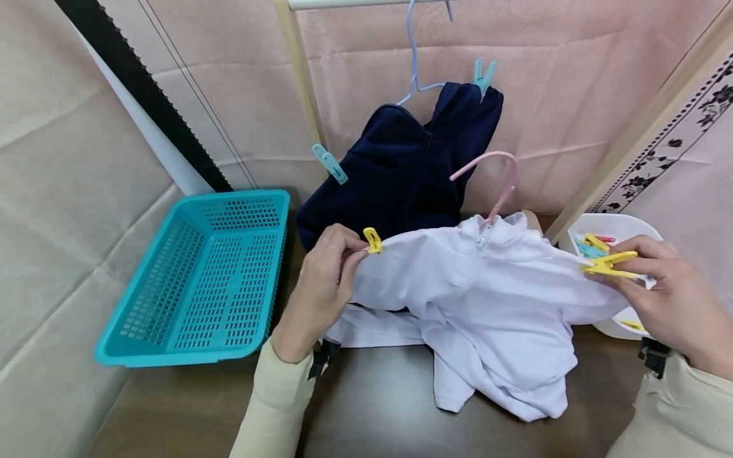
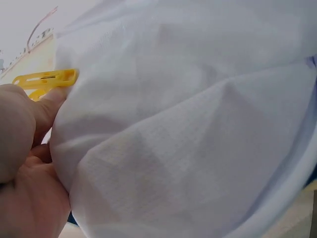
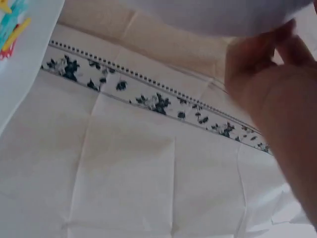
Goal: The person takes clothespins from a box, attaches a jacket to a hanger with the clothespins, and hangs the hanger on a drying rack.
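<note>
A white zip-neck top (image 1: 475, 286) hangs from a pink hanger (image 1: 506, 175), with its lower part spread over the brown table. My left hand (image 1: 323, 280) pinches the top's edge at its left end, beside a yellow clothespin (image 1: 373, 240) clipped there. In the left wrist view, this clothespin (image 2: 52, 79) bites the white cloth (image 2: 163, 114) just above my thumb. At the other end of the top, my right hand (image 1: 664, 286) holds another yellow clothespin (image 1: 609, 263) between its fingers, with the clip's tip at the cloth. The right wrist view shows those fingers (image 3: 287, 34) against the cloth's underside.
A navy garment (image 1: 395, 172) hangs behind on a blue hanger (image 1: 413, 57), with light blue clothespins (image 1: 329, 163) at both sides. Left stands a turquoise basket (image 1: 275, 254). At right, a white bin (image 1: 621, 222) holds several coloured clothespins. Wooden rack posts (image 1: 641, 127) flank the hangers.
</note>
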Action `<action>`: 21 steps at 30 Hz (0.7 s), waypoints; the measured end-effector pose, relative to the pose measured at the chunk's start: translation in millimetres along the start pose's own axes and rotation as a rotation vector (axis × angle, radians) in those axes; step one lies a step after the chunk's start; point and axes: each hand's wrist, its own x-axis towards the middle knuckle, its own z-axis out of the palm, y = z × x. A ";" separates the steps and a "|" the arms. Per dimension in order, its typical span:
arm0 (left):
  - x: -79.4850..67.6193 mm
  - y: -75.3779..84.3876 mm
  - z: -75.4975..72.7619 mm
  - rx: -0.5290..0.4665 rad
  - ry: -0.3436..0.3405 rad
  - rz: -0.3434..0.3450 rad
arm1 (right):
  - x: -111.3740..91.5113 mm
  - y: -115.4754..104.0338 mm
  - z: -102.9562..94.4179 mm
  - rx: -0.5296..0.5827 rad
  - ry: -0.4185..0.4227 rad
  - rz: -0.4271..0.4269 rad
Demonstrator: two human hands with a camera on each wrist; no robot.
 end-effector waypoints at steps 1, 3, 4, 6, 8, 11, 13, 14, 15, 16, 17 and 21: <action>0.6 0.8 2.1 -0.002 -0.004 0.010 | -1.9 0.8 -2.9 -0.027 0.005 0.009; 1.3 2.0 6.4 -0.007 0.001 0.032 | -6.9 1.7 -8.2 -0.032 -0.005 0.043; 1.7 2.3 8.5 -0.007 0.009 0.041 | -9.8 3.0 -10.9 -0.025 -0.022 0.062; 2.3 2.2 12.8 -0.012 0.028 0.057 | -16.7 6.0 -15.9 0.058 -0.059 0.112; 3.4 2.4 16.7 -0.012 0.051 0.074 | -25.3 9.4 -20.5 0.154 -0.083 0.160; 7.4 3.6 21.4 -0.005 0.082 0.094 | -38.3 16.8 -27.3 0.228 -0.126 0.188; 12.3 6.4 23.5 0.001 0.107 0.101 | -45.1 21.7 -31.1 0.255 -0.146 0.190; 15.3 8.3 24.4 0.005 0.122 0.101 | -47.5 24.0 -32.4 0.268 -0.151 0.189; 18.7 10.2 25.3 0.009 0.137 0.099 | -49.3 25.9 -33.1 0.292 -0.146 0.185; 22.3 12.3 26.2 0.012 0.152 0.095 | -50.9 27.4 -33.2 0.319 -0.129 0.182; 25.9 13.9 27.8 0.014 0.168 0.089 | -51.8 28.7 -33.0 0.364 -0.112 0.179; 34.2 19.0 35.1 0.033 0.201 0.058 | -53.9 32.8 -27.4 0.663 -0.029 0.097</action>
